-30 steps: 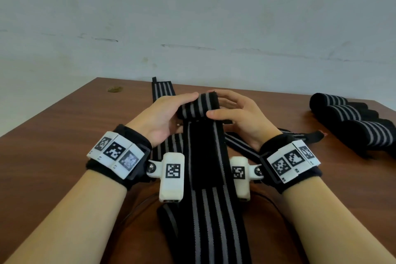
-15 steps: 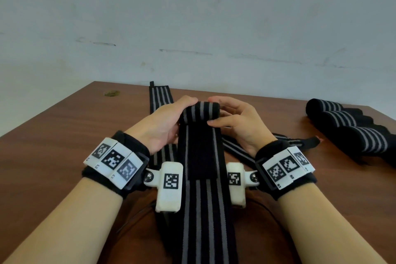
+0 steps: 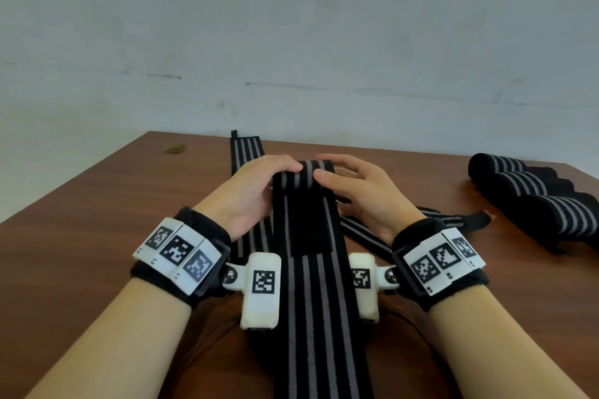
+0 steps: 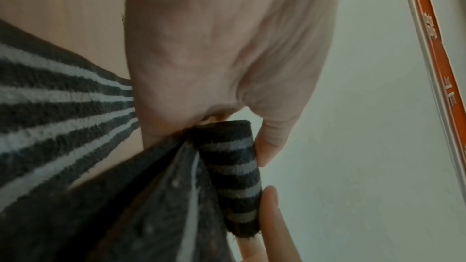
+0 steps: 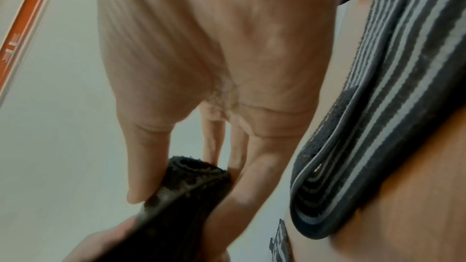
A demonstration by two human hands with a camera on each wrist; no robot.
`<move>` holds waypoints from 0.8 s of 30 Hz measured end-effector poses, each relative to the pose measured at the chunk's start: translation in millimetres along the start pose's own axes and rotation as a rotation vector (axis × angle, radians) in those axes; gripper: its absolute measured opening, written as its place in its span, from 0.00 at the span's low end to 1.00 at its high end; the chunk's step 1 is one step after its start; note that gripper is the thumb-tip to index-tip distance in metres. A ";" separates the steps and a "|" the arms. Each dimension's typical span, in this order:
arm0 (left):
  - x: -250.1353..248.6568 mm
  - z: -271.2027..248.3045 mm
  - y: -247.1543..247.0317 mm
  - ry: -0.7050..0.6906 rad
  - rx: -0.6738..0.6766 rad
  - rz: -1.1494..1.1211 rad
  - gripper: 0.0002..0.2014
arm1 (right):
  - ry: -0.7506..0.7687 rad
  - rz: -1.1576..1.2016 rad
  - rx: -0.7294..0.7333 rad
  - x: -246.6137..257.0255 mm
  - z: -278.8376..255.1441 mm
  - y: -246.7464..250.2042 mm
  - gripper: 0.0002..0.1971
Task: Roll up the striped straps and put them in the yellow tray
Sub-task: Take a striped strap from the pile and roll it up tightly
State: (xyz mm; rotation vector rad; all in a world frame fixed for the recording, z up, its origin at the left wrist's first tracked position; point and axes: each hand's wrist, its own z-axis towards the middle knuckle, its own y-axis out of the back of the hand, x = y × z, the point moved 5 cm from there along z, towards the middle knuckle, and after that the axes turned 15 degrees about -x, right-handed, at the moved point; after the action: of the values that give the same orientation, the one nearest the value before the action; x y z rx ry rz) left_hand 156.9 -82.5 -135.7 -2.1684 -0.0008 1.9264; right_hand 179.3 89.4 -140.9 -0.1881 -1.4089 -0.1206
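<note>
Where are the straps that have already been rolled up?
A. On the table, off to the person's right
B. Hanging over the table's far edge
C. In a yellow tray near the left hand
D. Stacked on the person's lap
A: in the head view three rolled straps lie side by side on the wooden table, to the right of the right hand; no yellow tray shows in any view.

Both hands point(image 3: 256, 191) point(image 3: 363, 194) curled, thumbs forward.

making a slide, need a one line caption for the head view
Both hands, left hand and right hand, roll a striped strap on a wooden table, three rolled straps waiting at right.
</note>
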 end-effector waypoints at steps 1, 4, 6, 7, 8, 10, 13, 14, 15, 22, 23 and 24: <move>1.3 -0.7 0.1 0.020 0.023 0.025 0.13 | 0.024 0.002 -0.008 1.4 0.4 -0.1 0.18; 5.1 -5.9 -2.7 0.091 0.096 0.126 0.18 | 0.086 0.008 -0.024 4.4 0.1 -1.4 0.22; 4.1 -9.6 -4.6 0.101 0.114 0.174 0.18 | 0.112 0.012 -0.032 5.3 0.0 -0.7 0.24; 3.8 -9.9 -4.5 0.089 0.112 0.191 0.18 | 0.114 0.015 -0.027 5.2 -0.1 -0.6 0.25; 3.4 -9.5 -3.4 0.064 0.104 0.209 0.19 | 0.105 0.020 -0.018 4.8 0.1 -1.0 0.26; 0.9 -9.3 -1.4 0.006 0.075 0.236 0.19 | 0.055 0.038 -0.008 3.5 1.1 -1.9 0.26; -0.2 -9.6 -2.8 -0.067 0.054 0.277 0.18 | -0.042 0.032 0.037 1.3 -1.0 -2.8 0.22; 0.4 -9.3 -3.9 -0.083 0.055 0.292 0.18 | -0.050 0.018 0.053 1.2 -2.1 -2.7 0.20; 1.0 -8.7 -4.2 -0.091 0.052 0.299 0.18 | -0.046 0.010 0.054 1.8 -3.2 -1.9 0.18; 9.1 -12.5 -5.8 0.139 0.123 0.281 0.34 | 0.118 0.009 -0.004 9.6 -4.2 2.3 0.28; 10.0 -13.0 -5.5 0.154 0.128 0.284 0.34 | 0.128 0.019 0.001 9.5 -4.5 1.8 0.29; 10.1 -13.9 -5.3 0.157 0.122 0.278 0.34 | 0.133 0.030 0.008 9.6 -5.0 0.8 0.29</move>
State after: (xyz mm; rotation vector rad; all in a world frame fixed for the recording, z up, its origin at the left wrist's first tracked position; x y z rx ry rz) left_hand 172.6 -78.2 -143.2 -2.3300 0.4566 1.8283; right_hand 185.8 89.5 -132.2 -0.1909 -1.2732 -0.1008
